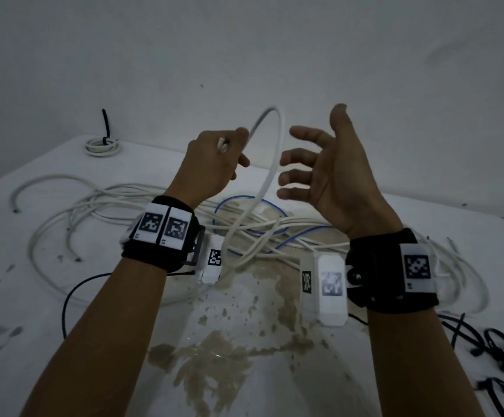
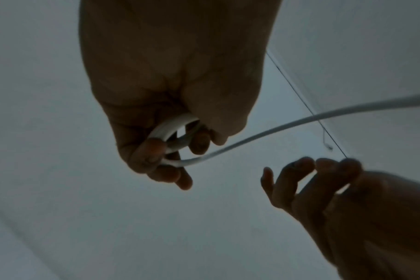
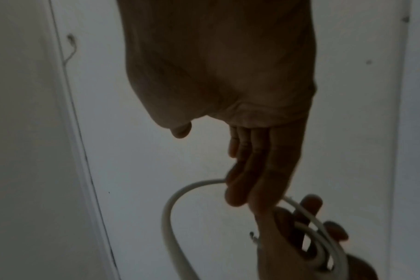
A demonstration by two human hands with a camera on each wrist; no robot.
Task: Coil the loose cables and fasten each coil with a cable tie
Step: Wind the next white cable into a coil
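Left hand [image 1: 214,164] grips small turns of white cable [image 1: 270,176] above the table [image 1: 425,212], keeping the coil from springing apart. Right hand [image 1: 332,167] open, empty, beside the rising loop, likely poised to feed it. Tangle [image 1: 142,206] below.

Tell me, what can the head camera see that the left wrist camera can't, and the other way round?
Only the head view shows the white table, its tangle of loose white cables, a blue cable, black cable ties, a finished tied coil at the far corner, and brown stains.

Only the left wrist view shows, from below, small loops already gathered inside the left hand.

Both show that hand gripping the white cable while the right hand is open beside it.
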